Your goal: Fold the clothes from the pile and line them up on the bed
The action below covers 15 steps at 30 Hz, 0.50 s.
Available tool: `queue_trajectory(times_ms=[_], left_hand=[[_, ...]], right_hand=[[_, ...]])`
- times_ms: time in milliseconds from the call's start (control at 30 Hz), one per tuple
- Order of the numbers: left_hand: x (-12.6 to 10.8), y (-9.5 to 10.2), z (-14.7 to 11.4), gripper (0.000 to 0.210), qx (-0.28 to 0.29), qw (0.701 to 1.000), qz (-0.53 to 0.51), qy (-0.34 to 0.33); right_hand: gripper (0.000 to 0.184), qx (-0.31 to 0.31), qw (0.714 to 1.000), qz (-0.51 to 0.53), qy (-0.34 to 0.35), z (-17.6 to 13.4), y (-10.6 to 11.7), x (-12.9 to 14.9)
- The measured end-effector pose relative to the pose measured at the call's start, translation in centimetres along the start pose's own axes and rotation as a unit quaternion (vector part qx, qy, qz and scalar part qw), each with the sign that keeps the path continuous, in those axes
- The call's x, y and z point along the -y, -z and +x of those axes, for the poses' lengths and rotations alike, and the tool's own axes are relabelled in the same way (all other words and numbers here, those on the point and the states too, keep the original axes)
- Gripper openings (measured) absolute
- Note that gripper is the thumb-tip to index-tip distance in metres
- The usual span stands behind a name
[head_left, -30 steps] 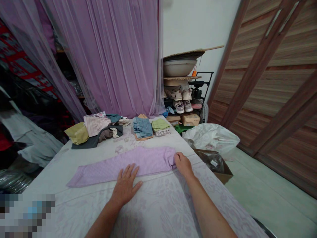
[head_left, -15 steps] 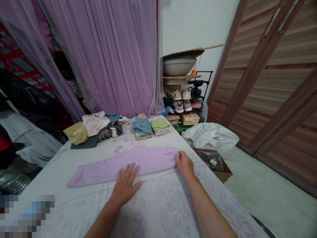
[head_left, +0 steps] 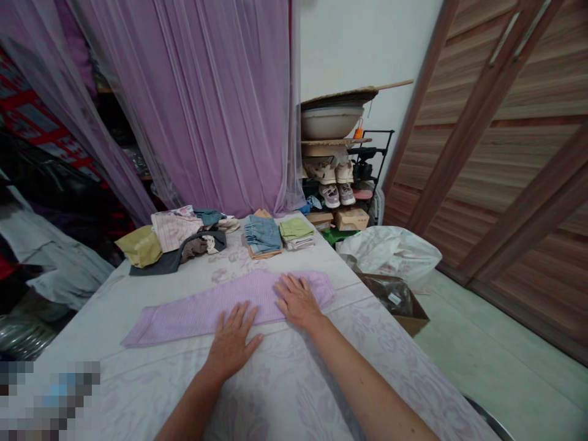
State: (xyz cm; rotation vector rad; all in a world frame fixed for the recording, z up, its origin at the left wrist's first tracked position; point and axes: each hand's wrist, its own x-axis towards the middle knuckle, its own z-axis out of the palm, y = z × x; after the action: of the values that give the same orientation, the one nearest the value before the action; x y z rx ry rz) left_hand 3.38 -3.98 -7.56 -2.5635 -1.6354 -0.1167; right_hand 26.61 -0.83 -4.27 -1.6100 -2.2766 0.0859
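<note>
A pair of light purple ribbed pants (head_left: 184,318), folded lengthwise into a long strip, lies flat across the bed (head_left: 275,380). My left hand (head_left: 233,340) rests open near the strip's middle, fingertips on its near edge and the palm over the sheet. Farther right, my right hand (head_left: 297,300) lies open with fingers spread on the fabric, short of the waist end. Neither hand grips anything.
Behind the pants sit folded denim shorts (head_left: 263,234), a folded green garment (head_left: 296,229) and a heap of loose clothes (head_left: 177,231). Beyond the bed's right edge are a cardboard box (head_left: 416,321), a white plastic bag (head_left: 390,251) and a shoe rack (head_left: 383,159).
My right hand has let go of the waist end and moved left, now lying flat on the pants. My left hand and the pants have hardly moved.
</note>
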Motion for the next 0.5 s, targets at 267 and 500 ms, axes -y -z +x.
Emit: queue_trajectory(times_ms=[267,500], left_hand=[[-0.7,1.3,0.1,0.059,0.055,0.998,-0.005,0.022],[-0.9,2.5,0.3,0.063,0.099,0.994,-0.032,0.042]], right_hand=[[0.052,0.040,0.997,-0.053,-0.030,-1.0,0.4,-3.4],[0.052,0.024,0.995,-0.081,-0.051,-1.2,0.0,-4.2]])
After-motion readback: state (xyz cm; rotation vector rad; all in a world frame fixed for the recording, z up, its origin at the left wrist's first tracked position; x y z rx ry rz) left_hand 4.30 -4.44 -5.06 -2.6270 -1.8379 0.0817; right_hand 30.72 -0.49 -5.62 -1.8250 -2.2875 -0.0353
